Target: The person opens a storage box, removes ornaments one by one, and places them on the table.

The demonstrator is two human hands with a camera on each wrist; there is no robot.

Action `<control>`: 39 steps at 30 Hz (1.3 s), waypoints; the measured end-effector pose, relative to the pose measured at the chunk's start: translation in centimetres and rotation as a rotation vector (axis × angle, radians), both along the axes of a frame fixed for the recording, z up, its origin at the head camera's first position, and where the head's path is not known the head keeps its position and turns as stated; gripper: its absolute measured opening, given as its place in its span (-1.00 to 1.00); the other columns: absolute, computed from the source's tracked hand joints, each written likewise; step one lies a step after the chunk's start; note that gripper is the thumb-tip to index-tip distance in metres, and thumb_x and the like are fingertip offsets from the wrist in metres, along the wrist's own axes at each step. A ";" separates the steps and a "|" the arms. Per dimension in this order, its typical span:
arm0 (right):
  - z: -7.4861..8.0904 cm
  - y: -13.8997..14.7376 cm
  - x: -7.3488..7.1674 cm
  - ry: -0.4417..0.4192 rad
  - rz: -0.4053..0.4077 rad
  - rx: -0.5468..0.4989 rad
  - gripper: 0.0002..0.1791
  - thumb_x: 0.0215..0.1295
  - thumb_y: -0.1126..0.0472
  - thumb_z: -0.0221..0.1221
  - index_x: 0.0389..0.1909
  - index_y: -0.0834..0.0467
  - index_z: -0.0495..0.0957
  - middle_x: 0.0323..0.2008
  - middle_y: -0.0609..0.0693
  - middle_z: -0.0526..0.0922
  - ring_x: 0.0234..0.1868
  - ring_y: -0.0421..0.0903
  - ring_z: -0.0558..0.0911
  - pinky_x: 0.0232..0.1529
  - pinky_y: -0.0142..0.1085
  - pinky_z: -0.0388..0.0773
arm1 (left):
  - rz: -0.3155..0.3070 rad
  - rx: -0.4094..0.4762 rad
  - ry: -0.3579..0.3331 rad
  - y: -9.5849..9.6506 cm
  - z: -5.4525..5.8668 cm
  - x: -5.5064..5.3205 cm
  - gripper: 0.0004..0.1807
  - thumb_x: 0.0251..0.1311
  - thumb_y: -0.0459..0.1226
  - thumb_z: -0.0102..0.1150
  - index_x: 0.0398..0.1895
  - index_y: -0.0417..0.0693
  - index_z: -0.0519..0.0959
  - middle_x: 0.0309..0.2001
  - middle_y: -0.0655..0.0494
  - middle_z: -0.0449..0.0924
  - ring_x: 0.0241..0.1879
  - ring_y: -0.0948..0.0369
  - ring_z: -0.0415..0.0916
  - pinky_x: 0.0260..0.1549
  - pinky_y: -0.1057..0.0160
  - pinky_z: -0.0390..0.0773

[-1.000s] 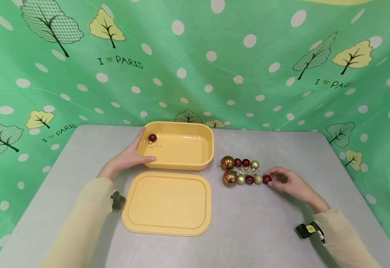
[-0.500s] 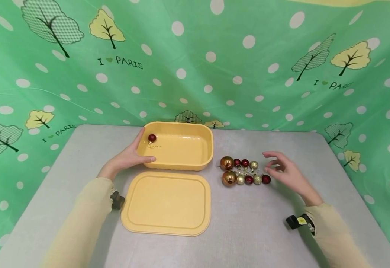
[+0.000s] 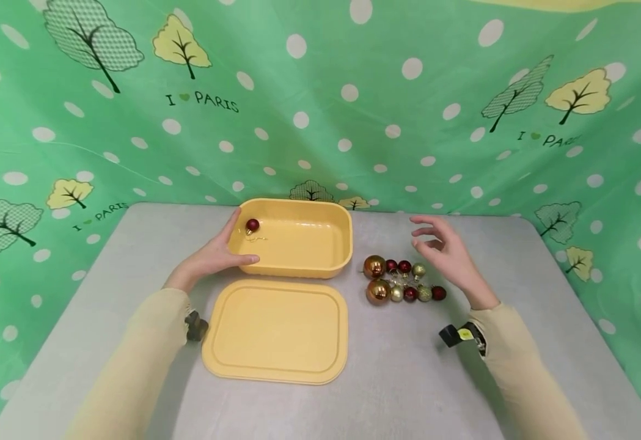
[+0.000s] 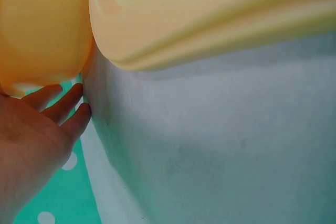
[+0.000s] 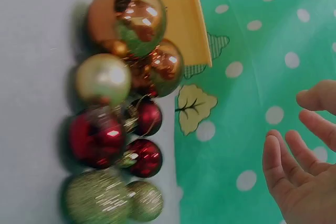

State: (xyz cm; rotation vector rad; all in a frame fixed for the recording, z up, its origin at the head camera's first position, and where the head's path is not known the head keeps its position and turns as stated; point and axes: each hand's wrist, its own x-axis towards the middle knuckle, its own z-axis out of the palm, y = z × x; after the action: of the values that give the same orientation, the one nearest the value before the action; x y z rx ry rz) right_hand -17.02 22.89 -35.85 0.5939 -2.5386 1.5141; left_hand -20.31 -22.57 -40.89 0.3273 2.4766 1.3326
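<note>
A yellow plastic box stands at the back of the table with a dark red Christmas bauble and a bit of gold string in its left end. My left hand rests against the box's left end, thumb at the front rim, fingers spread along the side. Two rows of baubles lie right of the box: copper balls at the left end, then small red and gold ones. My right hand hovers just right of and behind the rows, fingers loosely bent, holding nothing.
A flat yellow lid lies in front of the box. The grey table meets a green polka-dot cloth at its back and sides. Each wrist wears a small black camera.
My right hand has left the dark red bauble at the row's right end and moved up, back and left. The baubles stay in their rows. My left hand stays at the box.
</note>
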 end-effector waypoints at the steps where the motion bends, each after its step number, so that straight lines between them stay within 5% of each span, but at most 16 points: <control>1: -0.2 -0.1 -0.5 0.001 0.011 0.004 -0.54 0.31 0.47 0.12 0.23 0.36 0.37 0.16 0.26 0.38 0.03 0.21 0.50 -0.09 -0.43 0.49 | 0.001 -0.002 0.004 0.0 0.0 0.0 0.29 0.10 -0.11 0.39 0.52 0.15 -0.52 0.53 -0.06 -0.50 0.45 -0.18 -0.38 0.33 -0.23 -0.15; 12: -0.7 -4.8 -3.7 0.012 0.165 0.144 -0.57 0.26 0.43 0.16 0.17 0.32 0.44 0.10 0.26 0.38 0.01 0.19 0.52 -0.08 -0.04 0.55 | -0.017 -0.019 0.030 0.2 -0.6 -0.3 0.30 0.08 -0.05 0.40 0.52 0.16 -0.51 0.53 0.00 -0.48 0.46 -0.16 -0.35 0.33 -0.22 -0.11; 19: -0.1 -8.1 -5.1 0.034 0.267 0.239 -0.57 0.24 0.43 0.15 0.15 0.36 0.45 0.08 0.26 0.41 -0.01 0.16 0.53 -0.12 -0.08 0.59 | -0.018 -0.005 0.022 0.4 -0.4 -0.4 0.31 0.08 -0.08 0.40 0.52 0.19 -0.52 0.53 0.01 -0.48 0.45 -0.17 -0.33 0.32 -0.23 -0.09; 29: -0.1 -13.2 -7.0 -0.022 0.355 0.222 -0.65 0.28 0.42 0.13 0.09 0.37 0.48 0.01 0.23 0.56 -0.04 0.05 0.58 -0.05 -0.16 0.56 | -0.009 -0.005 0.016 0.0 -0.6 -0.4 0.32 0.07 -0.10 0.41 0.52 0.17 -0.52 0.53 -0.03 -0.50 0.45 -0.19 -0.36 0.32 -0.25 -0.12; 39: -0.4 -18.0 -8.1 -0.107 0.367 0.204 -0.68 0.34 0.37 0.12 0.09 0.36 0.49 0.06 0.25 0.55 0.01 0.01 0.57 0.02 -0.32 0.51 | 0.002 0.012 0.002 0.2 -0.6 -0.5 0.27 0.11 -0.20 0.37 0.52 0.00 -0.51 0.51 -0.16 -0.49 0.44 -0.21 -0.37 0.34 -0.21 -0.17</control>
State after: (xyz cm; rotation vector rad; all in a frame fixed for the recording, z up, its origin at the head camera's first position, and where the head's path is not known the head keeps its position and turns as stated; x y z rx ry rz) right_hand -25.09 4.87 -36.22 1.0866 -2.8062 1.4260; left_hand -20.81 -22.38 -41.48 0.3292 2.4719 1.3487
